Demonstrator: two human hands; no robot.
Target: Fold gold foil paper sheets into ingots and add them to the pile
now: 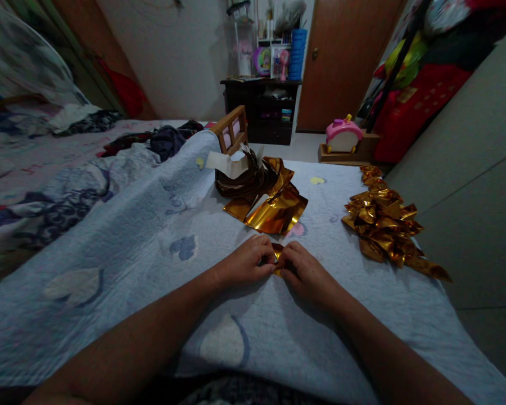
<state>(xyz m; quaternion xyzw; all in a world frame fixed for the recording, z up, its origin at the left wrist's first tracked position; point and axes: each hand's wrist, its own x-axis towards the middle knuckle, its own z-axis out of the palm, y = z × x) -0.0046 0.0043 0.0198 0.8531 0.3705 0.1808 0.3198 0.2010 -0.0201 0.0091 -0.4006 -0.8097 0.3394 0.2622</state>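
Between my two hands is a small piece of gold foil paper (278, 248), low over the bed cover. My left hand (251, 260) pinches its left side with thumb and fingers. My right hand (304, 270) grips the right side, fingertips close to those of the left. Much of the piece is hidden behind my fingers. Just beyond my hands lies a stack of gold foil sheets (274, 211), with dark edges and some pale paper sticking up. Off to the right, a heap of folded gold foil pieces (383, 222) rests near the bed's edge.
A light blue quilt (152, 292) with heart patterns covers the bed. Crumpled clothes (164, 140) lie at the left. A wooden headboard rail (231, 130) stands behind the stack. Farther off are a dark cabinet (259, 112), a pink toy (344, 135) and a door (346, 62).
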